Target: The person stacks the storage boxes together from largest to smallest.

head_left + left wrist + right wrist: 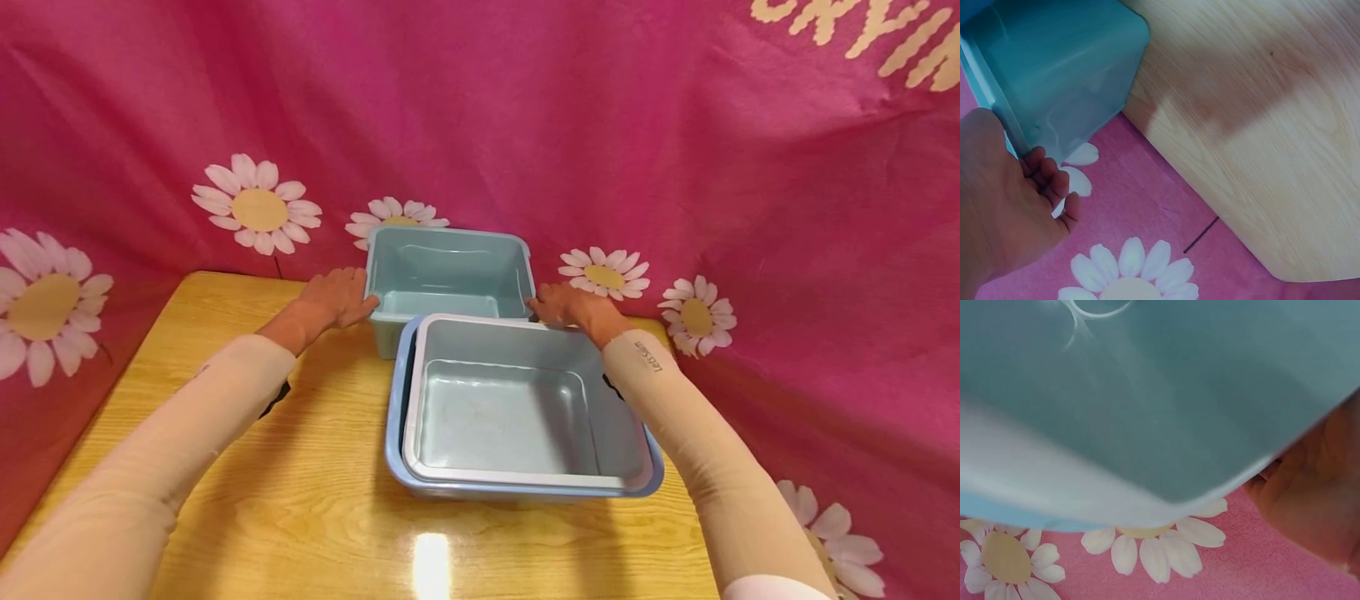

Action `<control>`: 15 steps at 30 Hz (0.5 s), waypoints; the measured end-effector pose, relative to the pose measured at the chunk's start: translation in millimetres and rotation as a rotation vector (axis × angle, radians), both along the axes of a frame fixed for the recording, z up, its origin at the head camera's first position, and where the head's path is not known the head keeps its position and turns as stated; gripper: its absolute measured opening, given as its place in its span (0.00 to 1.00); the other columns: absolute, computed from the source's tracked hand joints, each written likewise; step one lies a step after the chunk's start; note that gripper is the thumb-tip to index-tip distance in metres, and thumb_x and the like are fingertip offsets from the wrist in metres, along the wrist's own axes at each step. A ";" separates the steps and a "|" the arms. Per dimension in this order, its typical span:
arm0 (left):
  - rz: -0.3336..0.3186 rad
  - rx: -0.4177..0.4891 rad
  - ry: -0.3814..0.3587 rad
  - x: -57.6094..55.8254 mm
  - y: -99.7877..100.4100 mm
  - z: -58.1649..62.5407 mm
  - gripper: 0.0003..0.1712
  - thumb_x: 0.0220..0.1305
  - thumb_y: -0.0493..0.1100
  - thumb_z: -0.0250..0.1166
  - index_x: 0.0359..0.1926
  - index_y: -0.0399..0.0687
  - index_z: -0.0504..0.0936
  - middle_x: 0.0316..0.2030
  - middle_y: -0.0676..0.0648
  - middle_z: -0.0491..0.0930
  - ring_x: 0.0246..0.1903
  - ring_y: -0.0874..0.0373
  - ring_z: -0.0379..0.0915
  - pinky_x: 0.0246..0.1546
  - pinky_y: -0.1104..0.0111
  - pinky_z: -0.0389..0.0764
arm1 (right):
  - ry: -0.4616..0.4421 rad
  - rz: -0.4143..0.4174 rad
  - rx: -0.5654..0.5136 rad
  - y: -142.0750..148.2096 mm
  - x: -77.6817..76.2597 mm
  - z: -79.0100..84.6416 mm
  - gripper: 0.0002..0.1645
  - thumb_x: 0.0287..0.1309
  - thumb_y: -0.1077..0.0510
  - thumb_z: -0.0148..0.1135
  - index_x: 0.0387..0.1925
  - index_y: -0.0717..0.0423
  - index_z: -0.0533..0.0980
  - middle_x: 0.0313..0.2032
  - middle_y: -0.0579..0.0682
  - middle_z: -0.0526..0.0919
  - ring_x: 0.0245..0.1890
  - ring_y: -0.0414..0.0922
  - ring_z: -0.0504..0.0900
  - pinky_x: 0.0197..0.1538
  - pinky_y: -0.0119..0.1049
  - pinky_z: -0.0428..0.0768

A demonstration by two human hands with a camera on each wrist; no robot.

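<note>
A teal plastic bin (453, 265) is at the back of the table, its open top facing up. My left hand (333, 297) grips its left rim, thumb over the edge; in the left wrist view the fingers (1054, 178) curl below the rim on the outside. At the opposite side, my right hand (566, 305) holds the right rim, its fingertips mostly hidden. In front, a light grey bin (502, 425) with a white rim sits inside a blue bin (397, 425). The grey bin fills much of the right wrist view and covers part of the right hand there.
The wooden table (300, 500) carries all the bins. Right behind it hangs a pink cloth (480, 108) printed with white daisies, which also runs along the right side. My right forearm passes over the right edge of the nested bins.
</note>
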State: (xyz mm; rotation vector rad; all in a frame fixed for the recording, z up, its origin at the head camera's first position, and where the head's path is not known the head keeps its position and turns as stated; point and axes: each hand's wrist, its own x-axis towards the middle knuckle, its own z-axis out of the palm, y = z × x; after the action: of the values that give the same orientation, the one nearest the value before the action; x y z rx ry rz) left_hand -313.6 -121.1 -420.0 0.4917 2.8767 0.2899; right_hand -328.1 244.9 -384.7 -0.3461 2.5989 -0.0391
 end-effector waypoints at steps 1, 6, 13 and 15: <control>-0.005 0.006 0.001 -0.6 -0.5 -0.5 0.24 0.68 0.50 0.54 0.51 0.32 0.66 0.40 0.36 0.72 0.43 0.41 0.71 0.46 0.49 0.74 | 0.006 0.007 0.001 0.1 -0.5 -0.8 0.31 0.74 0.46 0.45 0.63 0.68 0.64 0.57 0.64 0.74 0.59 0.59 0.72 0.66 0.51 0.64; -0.026 0.017 -0.004 -2.8 -2.0 -0.8 0.27 0.67 0.52 0.57 0.52 0.32 0.65 0.41 0.36 0.72 0.43 0.41 0.71 0.45 0.50 0.75 | 0.013 0.014 -0.001 0.0 -1.7 -2.4 0.27 0.74 0.47 0.47 0.57 0.67 0.66 0.49 0.62 0.76 0.53 0.57 0.74 0.62 0.49 0.69; 0.001 0.050 -0.016 -1.9 -0.9 -2.2 0.27 0.66 0.53 0.59 0.51 0.34 0.64 0.39 0.37 0.71 0.42 0.42 0.70 0.43 0.52 0.75 | -0.001 -0.035 -0.032 -1.5 -2.6 -1.5 0.23 0.71 0.47 0.54 0.52 0.64 0.66 0.42 0.59 0.76 0.46 0.55 0.77 0.54 0.47 0.73; 0.012 0.056 -0.016 -1.4 0.0 -2.3 0.26 0.67 0.52 0.58 0.50 0.34 0.64 0.38 0.37 0.71 0.42 0.42 0.70 0.43 0.52 0.74 | -0.003 -0.033 -0.027 -1.5 -3.4 -2.1 0.24 0.70 0.48 0.54 0.53 0.64 0.65 0.41 0.59 0.75 0.46 0.54 0.76 0.53 0.47 0.73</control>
State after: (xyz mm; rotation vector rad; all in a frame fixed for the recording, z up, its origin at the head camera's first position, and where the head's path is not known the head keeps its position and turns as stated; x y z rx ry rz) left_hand -315.0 -121.1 -422.4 0.4792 2.8633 0.3759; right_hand -331.5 243.4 -386.8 -0.3124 2.6031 -0.0868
